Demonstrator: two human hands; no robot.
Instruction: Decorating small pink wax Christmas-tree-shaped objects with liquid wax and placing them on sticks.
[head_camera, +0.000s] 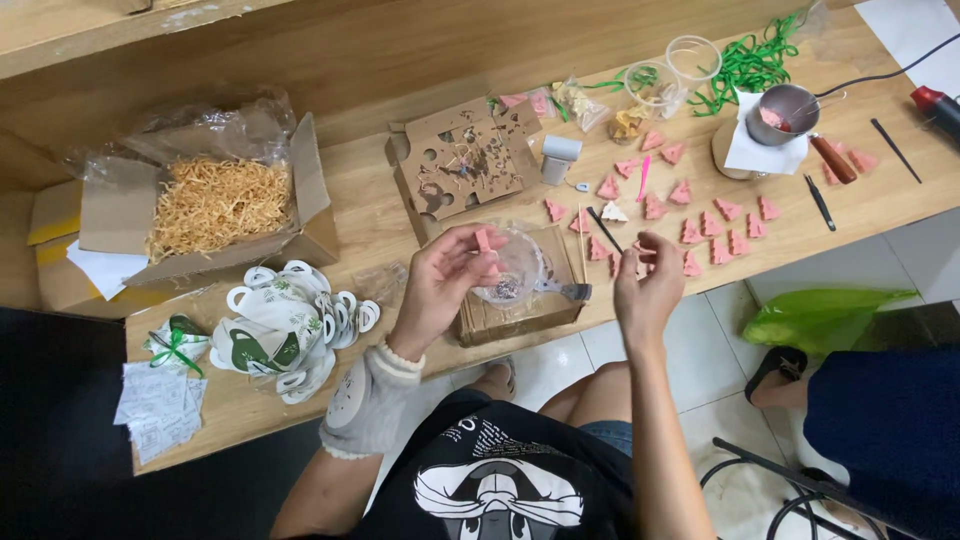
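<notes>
Pale wooden table (380, 215) stood over white floor tiles (560, 370). Left hand (445, 275) pinched a small pink triangular piece (483, 240) above a clear plastic cup (515, 270); right hand (645, 285) curled near-closed beside it, its grip unclear.

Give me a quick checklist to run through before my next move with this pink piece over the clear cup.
1. Pink piece pinched in left hand: ok.
2. Clear cup sitting on the small brown box: ok.
3. Right hand free of the cup: ok; whether it grips a pink piece, cannot tell.
4. Brush within reach beside the cup: ok.
5. More pink pieces laid out on the wooden table: ok.
6. Contents at the cup's bottom: dark, cannot tell what.
</notes>
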